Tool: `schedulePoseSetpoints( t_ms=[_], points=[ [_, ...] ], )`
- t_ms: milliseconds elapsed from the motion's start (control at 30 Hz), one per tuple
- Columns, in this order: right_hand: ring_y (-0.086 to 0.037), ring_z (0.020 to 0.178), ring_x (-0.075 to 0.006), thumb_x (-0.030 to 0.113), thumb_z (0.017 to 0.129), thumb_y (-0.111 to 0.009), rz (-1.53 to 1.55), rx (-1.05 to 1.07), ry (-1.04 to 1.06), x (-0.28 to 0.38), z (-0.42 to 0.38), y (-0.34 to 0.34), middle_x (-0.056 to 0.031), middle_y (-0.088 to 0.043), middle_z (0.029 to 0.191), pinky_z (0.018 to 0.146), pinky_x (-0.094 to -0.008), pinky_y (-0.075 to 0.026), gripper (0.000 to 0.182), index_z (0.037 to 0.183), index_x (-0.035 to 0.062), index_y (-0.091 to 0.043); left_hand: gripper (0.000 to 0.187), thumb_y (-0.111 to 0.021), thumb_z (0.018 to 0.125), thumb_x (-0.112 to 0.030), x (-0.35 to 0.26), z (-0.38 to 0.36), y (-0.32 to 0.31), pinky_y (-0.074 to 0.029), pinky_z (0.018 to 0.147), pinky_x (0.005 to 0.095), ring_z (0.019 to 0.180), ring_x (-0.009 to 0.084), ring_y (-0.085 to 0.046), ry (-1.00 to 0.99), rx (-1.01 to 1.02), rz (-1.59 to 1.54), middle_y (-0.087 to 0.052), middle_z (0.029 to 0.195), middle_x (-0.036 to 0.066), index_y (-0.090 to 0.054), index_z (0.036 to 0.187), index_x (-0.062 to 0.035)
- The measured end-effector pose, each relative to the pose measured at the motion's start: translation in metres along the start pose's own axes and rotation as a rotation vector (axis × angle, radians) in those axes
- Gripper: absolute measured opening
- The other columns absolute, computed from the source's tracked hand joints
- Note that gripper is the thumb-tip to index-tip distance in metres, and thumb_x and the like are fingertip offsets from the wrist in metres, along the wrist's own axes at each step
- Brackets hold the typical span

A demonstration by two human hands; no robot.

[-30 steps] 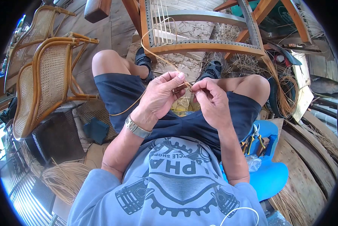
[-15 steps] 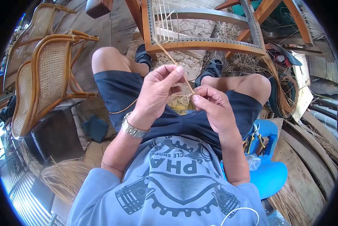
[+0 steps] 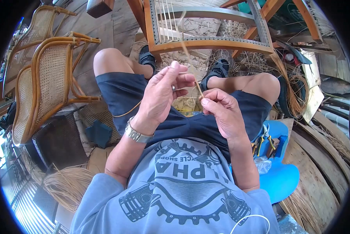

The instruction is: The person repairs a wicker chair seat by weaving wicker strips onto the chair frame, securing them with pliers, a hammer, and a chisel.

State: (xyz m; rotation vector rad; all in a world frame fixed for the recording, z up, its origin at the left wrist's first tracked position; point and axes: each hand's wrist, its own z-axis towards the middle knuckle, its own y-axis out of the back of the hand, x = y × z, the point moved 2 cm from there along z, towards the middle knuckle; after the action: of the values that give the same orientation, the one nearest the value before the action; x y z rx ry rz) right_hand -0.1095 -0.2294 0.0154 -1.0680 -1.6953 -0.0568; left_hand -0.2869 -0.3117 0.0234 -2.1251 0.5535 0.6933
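A thin cane strand rises from between my hands toward a wooden chair frame with small holes along its rails and pale strands strung at its left side. My right hand pinches the strand's lower part between thumb and fingertips. My left hand, with a metal watch at the wrist, is beside the strand, its thumb raised apart from the curled fingers. Another length of cane passes behind my left wrist over the dark shorts.
Woven cane chairs stand at the left. A coil of cane lies lower left. On the right, a blue stool holds yellow-handled pliers; long strands hang beside the frame.
My left thumb and fingers have parted from the strand, and that hand has shifted slightly left. The strand's upper part now stands more upright. My right hand stays nearly in place.
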Motion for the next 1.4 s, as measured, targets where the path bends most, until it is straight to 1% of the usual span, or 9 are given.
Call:
schedulePoseSetpoints(
  t_ms=[67,167,267,467,700,1000,1133,1233,1400],
  points=[
    [-0.05,0.073,-0.0012,0.008,0.092,-0.068,-0.071,-0.051,0.054,0.002,0.001,-0.002,0.0038,-0.061,0.084,0.066,-0.0191,-0.041,0.005,0.094,0.0038,-0.066,0.031,-0.06,0.101,-0.035,0.001,-0.009,-0.001,-0.049,0.088,0.0322,0.102,0.0172,-0.064,0.013,-0.011,-0.007,-0.068,0.11,0.009,-0.059,0.118,-0.0089],
    [-0.05,0.074,0.0004,0.006,0.093,-0.067,-0.197,-0.067,0.079,0.001,0.003,0.0,0.0048,-0.06,0.084,0.065,-0.0176,-0.04,0.004,0.095,0.0035,-0.066,0.049,-0.072,0.093,-0.031,0.009,-0.029,-0.006,-0.047,0.095,0.0311,0.11,0.0166,-0.059,-0.182,0.062,0.378,-0.062,0.123,0.009,-0.053,0.127,-0.0015],
    [-0.049,0.074,0.0008,0.006,0.094,-0.067,-0.183,-0.055,0.118,0.004,0.004,-0.008,0.0048,-0.06,0.085,0.064,-0.017,-0.039,0.004,0.096,0.0025,-0.066,0.037,-0.072,0.093,-0.018,0.02,-0.037,-0.013,-0.051,0.086,0.0242,0.101,0.0117,-0.061,-0.228,0.08,0.499,-0.065,0.116,0.008,-0.058,0.122,0.0008],
    [-0.05,0.076,-0.0006,0.005,0.094,-0.066,-0.243,-0.1,0.181,0.003,0.001,-0.007,0.0041,-0.06,0.088,0.066,-0.0178,-0.04,0.004,0.096,0.0018,-0.066,0.021,-0.064,0.099,-0.017,0.023,-0.029,-0.014,-0.052,0.08,0.0228,0.087,0.0087,-0.065,-0.241,-0.007,0.442,-0.071,0.094,0.005,-0.066,0.111,0.0015],
    [-0.051,0.078,-0.0016,0.007,0.094,-0.066,-0.089,-0.079,0.11,-0.002,-0.001,-0.015,0.0041,-0.061,0.089,0.07,-0.0195,-0.041,0.005,0.097,0.0029,-0.067,0.015,-0.055,0.103,-0.014,0.032,-0.027,-0.01,-0.053,0.086,0.0273,0.096,0.0126,-0.065,-0.255,0.052,0.286,-0.067,0.113,0.012,-0.057,0.108,0.0006],
    [-0.054,0.078,-0.0033,0.008,0.094,-0.066,0.038,-0.093,0.072,0.0,-0.002,-0.02,0.0019,-0.064,0.089,0.073,-0.0204,-0.044,0.007,0.097,0.0022,-0.068,0.023,-0.061,0.098,-0.004,0.029,-0.035,-0.021,-0.052,0.087,0.0249,0.096,0.0105,-0.061,-0.384,0.061,0.187,-0.064,0.107,0.009,-0.05,0.118,0.001],
    [-0.056,0.079,-0.0034,0.009,0.095,-0.065,-0.078,-0.117,0.113,0.0,-0.002,-0.022,0.0019,-0.063,0.088,0.071,-0.0201,-0.045,0.007,0.096,0.0019,-0.066,0.024,-0.066,0.096,-0.007,0.025,-0.026,-0.022,-0.053,0.082,0.0238,0.09,0.0093,-0.062,-0.344,0.014,0.206,-0.066,0.103,0.007,-0.054,0.116,0.0014],
    [-0.057,0.079,-0.004,0.007,0.096,-0.064,-0.16,-0.141,0.066,0.004,-0.008,-0.025,0.0011,-0.062,0.088,0.071,-0.0198,-0.045,0.006,0.098,0.0015,-0.065,0.015,-0.072,0.093,-0.01,0.019,-0.018,-0.014,-0.053,0.074,0.021,0.076,0.0068,-0.062,-0.236,-0.048,0.222,-0.07,0.091,0.004,-0.063,0.1,-0.0008],
    [-0.06,0.081,-0.0064,0.003,0.096,-0.06,-0.088,-0.144,0.101,0.005,-0.01,-0.023,-0.0016,-0.063,0.091,0.076,-0.0212,-0.05,0.005,0.101,0.0008,-0.061,0.011,-0.07,0.094,-0.011,0.017,-0.008,0.005,-0.05,0.07,0.022,0.076,0.0086,-0.062,-0.052,0.023,0.001,-0.071,0.096,0.008,-0.065,0.102,-0.0049]
  ],
)
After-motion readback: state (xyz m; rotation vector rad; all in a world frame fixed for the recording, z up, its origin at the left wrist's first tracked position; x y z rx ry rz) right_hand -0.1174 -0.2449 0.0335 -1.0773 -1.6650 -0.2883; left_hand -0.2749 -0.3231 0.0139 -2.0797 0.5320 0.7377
